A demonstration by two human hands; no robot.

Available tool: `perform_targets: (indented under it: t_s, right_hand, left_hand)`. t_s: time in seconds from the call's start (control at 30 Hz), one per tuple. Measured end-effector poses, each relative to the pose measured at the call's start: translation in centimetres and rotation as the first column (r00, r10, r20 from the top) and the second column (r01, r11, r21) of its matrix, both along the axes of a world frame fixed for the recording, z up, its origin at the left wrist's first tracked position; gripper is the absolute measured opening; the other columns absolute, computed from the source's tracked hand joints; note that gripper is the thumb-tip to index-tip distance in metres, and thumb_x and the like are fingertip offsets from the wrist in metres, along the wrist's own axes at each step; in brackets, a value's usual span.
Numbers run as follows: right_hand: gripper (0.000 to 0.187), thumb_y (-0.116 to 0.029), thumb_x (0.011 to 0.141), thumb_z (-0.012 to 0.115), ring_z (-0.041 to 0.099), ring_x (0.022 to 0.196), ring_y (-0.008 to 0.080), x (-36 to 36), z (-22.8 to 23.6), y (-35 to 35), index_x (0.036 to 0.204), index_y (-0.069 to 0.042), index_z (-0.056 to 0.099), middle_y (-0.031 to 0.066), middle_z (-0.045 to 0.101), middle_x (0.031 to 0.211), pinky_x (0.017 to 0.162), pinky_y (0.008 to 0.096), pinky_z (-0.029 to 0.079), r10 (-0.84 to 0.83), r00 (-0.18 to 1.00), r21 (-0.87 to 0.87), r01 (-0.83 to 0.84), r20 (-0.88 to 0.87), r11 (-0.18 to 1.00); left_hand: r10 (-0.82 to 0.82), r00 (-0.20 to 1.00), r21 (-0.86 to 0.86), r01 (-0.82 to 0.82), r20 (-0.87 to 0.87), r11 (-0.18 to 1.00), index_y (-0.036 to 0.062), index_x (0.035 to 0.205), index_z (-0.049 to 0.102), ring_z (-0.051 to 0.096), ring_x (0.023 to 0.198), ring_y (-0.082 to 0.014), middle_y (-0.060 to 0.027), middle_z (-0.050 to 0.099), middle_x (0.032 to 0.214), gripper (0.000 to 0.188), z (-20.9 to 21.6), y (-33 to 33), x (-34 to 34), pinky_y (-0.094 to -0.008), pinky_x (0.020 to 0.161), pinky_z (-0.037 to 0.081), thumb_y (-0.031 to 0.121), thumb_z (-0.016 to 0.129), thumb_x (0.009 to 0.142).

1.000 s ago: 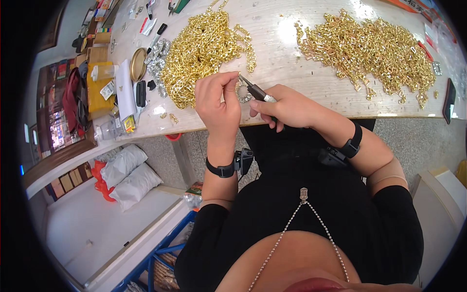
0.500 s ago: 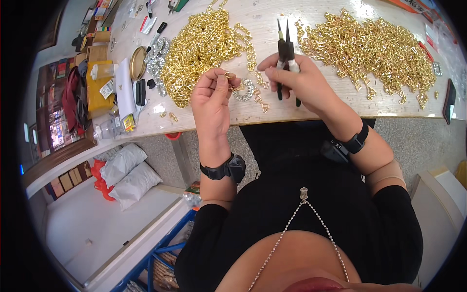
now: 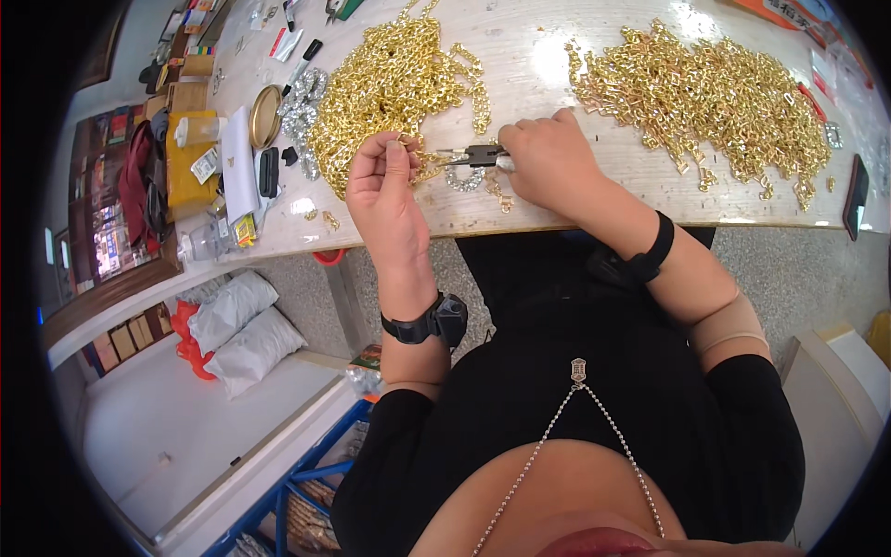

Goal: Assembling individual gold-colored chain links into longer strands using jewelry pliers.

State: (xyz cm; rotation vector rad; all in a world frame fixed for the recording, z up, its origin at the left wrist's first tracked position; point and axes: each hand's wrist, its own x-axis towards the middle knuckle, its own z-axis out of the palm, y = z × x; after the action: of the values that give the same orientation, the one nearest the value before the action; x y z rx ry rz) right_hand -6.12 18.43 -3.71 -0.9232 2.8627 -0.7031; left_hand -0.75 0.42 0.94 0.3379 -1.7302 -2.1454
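Observation:
My left hand (image 3: 382, 190) pinches a small gold link at its fingertips, just over the edge of a big pile of gold chain (image 3: 390, 88) on the pale wooden table (image 3: 538, 209). My right hand (image 3: 549, 158) grips dark pliers (image 3: 473, 155) that lie level and point left, with the tips close to the link in my left fingers. A short silver chain piece (image 3: 462, 180) and a few loose gold links (image 3: 495, 191) lie on the table under the pliers. Both wrists wear black bands.
A second pile of gold links (image 3: 710, 93) covers the table's right part. Silver chain (image 3: 299, 111), a round brass lid (image 3: 264, 118), a black marker (image 3: 302, 60) and small boxes sit at the left. A dark phone (image 3: 855, 193) lies at the right edge. White bags (image 3: 243, 325) lie on the floor.
The pliers stood upright in my right hand half a second ago; now they are turned level and pushed left to the link. My left hand has shifted slightly left and down.

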Motion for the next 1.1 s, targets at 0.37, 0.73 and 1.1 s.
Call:
perform_targets:
  t_s: [0.37, 0.73, 1.1]
  right_hand:
    - [0.025, -0.024, 0.080, 0.071, 0.066, 0.078, 0.0308, -2.9, 3.7, 5.4, 0.098, -0.008, 0.070, 0.0143, 0.069, 0.088, 0.067, 0.0402, 0.051, -0.295, 0.935, -0.204, 0.334, 0.199, 0.921]
    - [0.022, -0.028, 0.078, 0.070, 0.065, 0.078, 0.0307, 0.9, 0.2, -2.3, 0.087, -0.009, 0.065, 0.0098, 0.066, 0.082, 0.072, 0.0417, 0.047, 0.012, 0.993, 0.035, -0.017, 0.116, 0.999]
    - [0.022, -0.025, 0.078, 0.070, 0.065, 0.081, 0.0322, -1.2, 1.4, 0.0, 0.090, -0.007, 0.065, 0.0126, 0.068, 0.085, 0.071, 0.0419, 0.048, -0.022, 0.968, 0.123, -0.009, 0.248, 0.992]
  left_hand:
    - [0.042, 0.998, -0.084, -0.038, 0.043, 0.996, -0.0019, 0.108, 0.061, 0.062, 0.090, -0.0125, -0.0074, 0.065, 0.098, 0.016, -0.8, -0.5, 0.5, -0.0219, 0.079, 0.047, 0.001, 0.061, 0.093]
    - [0.052, 0.997, -0.009, -0.053, -0.058, 0.999, -0.0004, 0.104, 0.058, 0.061, 0.085, -0.0124, -0.0080, 0.065, 0.097, 0.011, -0.6, -2.1, 1.3, -0.0220, 0.077, 0.047, -0.001, 0.060, 0.093]
    - [0.003, 0.999, -0.045, -0.006, -0.046, 0.999, 0.0001, 0.103, 0.058, 0.059, 0.082, -0.0100, -0.0048, 0.064, 0.093, 0.011, -0.4, -0.9, 0.3, -0.0215, 0.074, 0.046, -0.001, 0.059, 0.092]
